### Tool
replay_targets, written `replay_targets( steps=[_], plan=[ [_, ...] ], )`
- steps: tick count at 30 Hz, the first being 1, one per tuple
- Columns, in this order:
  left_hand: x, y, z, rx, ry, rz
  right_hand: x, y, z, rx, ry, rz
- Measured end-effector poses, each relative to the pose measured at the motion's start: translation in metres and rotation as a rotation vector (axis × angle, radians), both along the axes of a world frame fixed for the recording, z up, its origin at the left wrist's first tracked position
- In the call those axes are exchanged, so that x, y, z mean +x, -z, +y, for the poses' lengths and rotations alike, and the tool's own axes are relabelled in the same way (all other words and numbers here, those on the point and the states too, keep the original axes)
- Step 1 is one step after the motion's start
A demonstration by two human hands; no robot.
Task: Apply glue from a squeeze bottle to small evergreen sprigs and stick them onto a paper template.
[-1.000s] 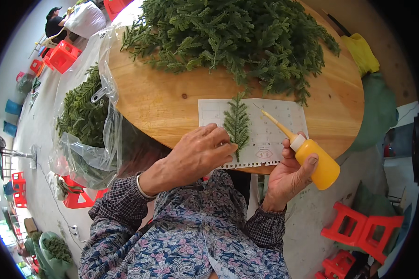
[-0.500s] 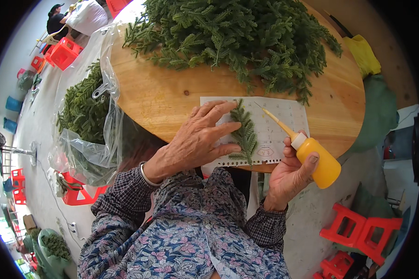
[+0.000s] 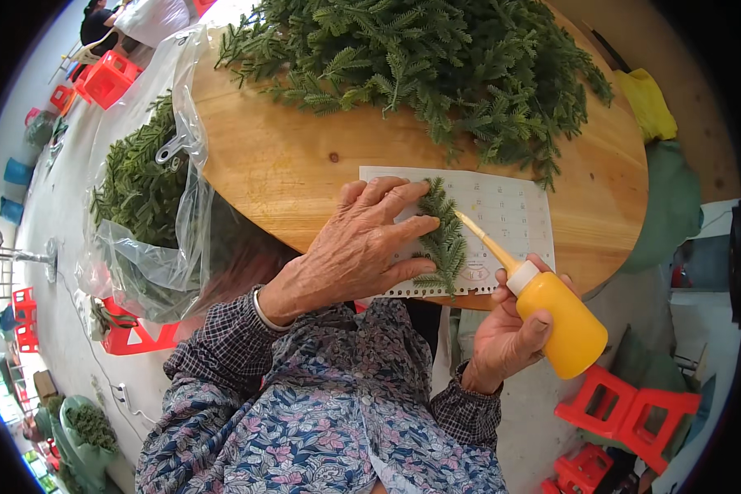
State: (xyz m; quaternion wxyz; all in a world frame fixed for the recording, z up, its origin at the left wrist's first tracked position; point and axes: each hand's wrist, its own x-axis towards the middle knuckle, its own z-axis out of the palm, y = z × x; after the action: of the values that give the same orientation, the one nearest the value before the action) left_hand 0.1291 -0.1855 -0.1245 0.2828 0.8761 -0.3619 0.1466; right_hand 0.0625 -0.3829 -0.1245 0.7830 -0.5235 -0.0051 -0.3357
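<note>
My left hand point(image 3: 350, 247) reaches over a sheet of calendar paper point(image 3: 510, 202) at the near table edge. Its fingers are spread, their tips resting along the left side of a small green fir-like sprig point(image 3: 446, 239) that lies on the sheet. In my right hand point(image 3: 502, 342) is a yellow squeeze bottle point(image 3: 561, 321) with a white collar and a long thin nozzle. The bottle is tilted, and its nozzle tip sits close beside the sprig's right edge; whether they touch I cannot tell.
A large pile of green sprigs point(image 3: 420, 66) covers the far part of the round wooden table point(image 3: 263, 165). Left of it stands a clear plastic bag point(image 3: 152, 272) holding more greenery. Red stools point(image 3: 626, 412) are on the floor at right. Someone sits at the far left.
My right hand has lowered slightly, and the bottle's nozzle tip has moved down and left to the sprig. My left hand stays spread at the sprig. The view has shifted a little.
</note>
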Motion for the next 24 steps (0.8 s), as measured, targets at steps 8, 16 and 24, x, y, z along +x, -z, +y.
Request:
replay_targets(
  steps=[8, 16, 24],
  plan=[
    [-0.0007, 0.0025, -0.0015, -0.015, -0.009, -0.041, 0.0049, -0.0005, 0.0060, -0.054, 0.052, 0.054],
    [-0.0015, 0.0034, -0.0011, -0.021, -0.012, -0.031, 0.0067, 0.0044, 0.0020, -0.139, 0.028, 0.040],
    [-0.0022, 0.0009, -0.0021, -0.009, -0.017, -0.028, 0.0019, -0.0020, 0.0031, -0.163, 0.030, 0.049]
  ],
)
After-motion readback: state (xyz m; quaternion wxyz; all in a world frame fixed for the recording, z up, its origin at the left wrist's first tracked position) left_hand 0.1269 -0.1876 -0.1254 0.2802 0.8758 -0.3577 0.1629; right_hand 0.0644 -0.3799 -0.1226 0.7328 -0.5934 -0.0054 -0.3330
